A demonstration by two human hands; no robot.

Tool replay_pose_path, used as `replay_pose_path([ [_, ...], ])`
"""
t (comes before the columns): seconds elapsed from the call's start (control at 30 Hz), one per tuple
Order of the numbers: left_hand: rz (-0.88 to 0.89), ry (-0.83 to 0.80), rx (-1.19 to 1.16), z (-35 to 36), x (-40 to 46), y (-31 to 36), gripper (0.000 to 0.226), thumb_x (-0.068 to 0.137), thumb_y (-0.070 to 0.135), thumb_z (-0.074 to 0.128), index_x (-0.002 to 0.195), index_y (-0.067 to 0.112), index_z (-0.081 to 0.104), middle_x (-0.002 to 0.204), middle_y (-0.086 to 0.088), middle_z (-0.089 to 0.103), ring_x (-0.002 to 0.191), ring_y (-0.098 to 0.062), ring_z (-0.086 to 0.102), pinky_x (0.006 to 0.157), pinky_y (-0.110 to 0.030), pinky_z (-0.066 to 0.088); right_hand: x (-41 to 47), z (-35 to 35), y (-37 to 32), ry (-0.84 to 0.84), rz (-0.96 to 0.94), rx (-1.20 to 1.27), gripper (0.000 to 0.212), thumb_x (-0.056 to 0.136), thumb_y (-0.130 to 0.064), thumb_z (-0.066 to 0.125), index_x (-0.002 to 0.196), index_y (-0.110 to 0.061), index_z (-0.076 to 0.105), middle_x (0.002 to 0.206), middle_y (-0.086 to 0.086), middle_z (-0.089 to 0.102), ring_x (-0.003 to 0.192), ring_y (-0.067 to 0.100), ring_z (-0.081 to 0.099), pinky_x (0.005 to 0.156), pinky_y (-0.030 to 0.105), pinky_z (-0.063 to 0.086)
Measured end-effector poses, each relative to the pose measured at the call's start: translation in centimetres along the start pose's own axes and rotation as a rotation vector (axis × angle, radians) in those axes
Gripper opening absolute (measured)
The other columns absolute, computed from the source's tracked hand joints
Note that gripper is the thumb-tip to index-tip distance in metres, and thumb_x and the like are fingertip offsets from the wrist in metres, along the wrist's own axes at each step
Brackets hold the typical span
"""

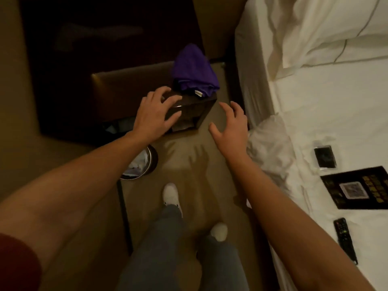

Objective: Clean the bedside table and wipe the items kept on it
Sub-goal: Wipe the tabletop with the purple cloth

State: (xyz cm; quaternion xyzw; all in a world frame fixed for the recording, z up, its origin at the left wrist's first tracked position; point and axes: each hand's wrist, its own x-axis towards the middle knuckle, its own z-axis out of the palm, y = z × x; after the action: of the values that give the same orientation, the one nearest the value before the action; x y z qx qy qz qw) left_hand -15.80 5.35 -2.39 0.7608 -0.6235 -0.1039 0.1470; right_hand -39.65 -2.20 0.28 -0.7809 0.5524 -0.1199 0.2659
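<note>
Bench (126, 91), dark and glossy, sits low against a dark wall panel in a dim room, and we are looking straight down on it, with tan carpet (189, 156) running between it and the bed (315, 114). White sheets are rumpled at the bed's edge, and pillows (336, 34) are piled at its head. On the sheets lie a remote (345, 239), a dark card (357, 186) and a small dark packet (325, 156), all well apart from the bench. A round bin (144, 164) stands on the carpet just beside the bench's near corner, with crumpled paper inside.

Our box (189, 111) is at the bench's right front corner: dark, shiny, square-edged, with a glint along its top edge. A purple cloth (194, 70) is heaped just behind it, touching its back edge, a pale tag showing.

Our left hand (156, 114) is on the box, fingers spread and bent over its top and left side, gripping it. Our right hand (231, 124) hovers just right of the box, fingers spread and loose, holding nothing and clear of it. White shoes (171, 194) and grey trousers show below.
</note>
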Motion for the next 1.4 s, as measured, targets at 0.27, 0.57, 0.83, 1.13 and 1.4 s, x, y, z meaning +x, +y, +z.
replay_pose_path([
  [0.27, -0.243, 0.044, 0.013, -1.5, 0.9, -8.7, 0.048, 0.099, 0.045, 0.052, 0.14, 0.02, 0.048, 0.149, -0.012, 0.042, 0.132, -0.032, 0.046, 0.105, -0.048, 0.043, 8.6, 2.8, -5.6, -0.093, -0.1, -0.125, 0.072, 0.09, -0.047, 0.07, 0.154, -0.03, 0.042, 0.165, 0.013, 0.032, 0.146, 0.039, 0.035, 0.113, 0.051, 0.039],
  [0.57, -0.459, 0.101, 0.073, -0.6, 3.8, -16.1, 0.05, 0.099, 0.043, 0.052, 0.141, 0.017, 0.046, 0.151, -0.014, 0.041, 0.137, -0.033, 0.042, 0.11, -0.049, 0.039, 18.5, 9.8, -6.8, -0.206, -0.149, -0.281, 0.082, 0.089, -0.064, 0.062, 0.159, -0.032, 0.033, 0.172, 0.011, 0.015, 0.157, 0.042, 0.012, 0.124, 0.061, 0.02],
  [0.83, -0.662, 0.114, 0.099, -0.8, 5.0, -19.7, 0.043, 0.1, 0.035, 0.046, 0.137, 0.012, 0.051, 0.152, -0.017, 0.041, 0.141, -0.036, 0.039, 0.116, -0.051, 0.034, 25.9, 10.7, -9.5, -0.255, -0.307, -0.232, 0.072, 0.078, -0.041, 0.072, 0.145, -0.029, 0.051, 0.158, 0.013, 0.039, 0.135, 0.037, 0.045, 0.108, 0.048, 0.046],
  [1.13, -0.972, -0.006, 0.279, -1.5, 3.2, -25.1, 0.065, 0.105, 0.05, 0.032, 0.158, 0.014, 0.023, 0.167, -0.022, 0.015, 0.155, -0.039, 0.015, 0.123, -0.062, 0.015, 37.0, 13.9, -18.3, -0.201, -0.287, -0.046, 0.081, 0.084, -0.038, 0.072, 0.155, -0.019, 0.039, 0.166, 0.013, 0.027, 0.146, 0.034, 0.037, 0.119, 0.038, 0.034],
  [1.4, -1.033, 0.065, 0.235, 0.6, 3.1, -25.4, 0.071, 0.105, 0.056, 0.027, 0.162, 0.016, 0.015, 0.17, -0.016, 0.008, 0.158, -0.033, 0.005, 0.126, -0.06, 0.011, 37.8, 20.2, -23.3, -0.233, -0.423, -0.225, 0.081, 0.093, -0.064, 0.053, 0.162, -0.029, 0.03, 0.172, 0.014, 0.013, 0.158, 0.037, 0.014, 0.128, 0.05, 0.015],
])
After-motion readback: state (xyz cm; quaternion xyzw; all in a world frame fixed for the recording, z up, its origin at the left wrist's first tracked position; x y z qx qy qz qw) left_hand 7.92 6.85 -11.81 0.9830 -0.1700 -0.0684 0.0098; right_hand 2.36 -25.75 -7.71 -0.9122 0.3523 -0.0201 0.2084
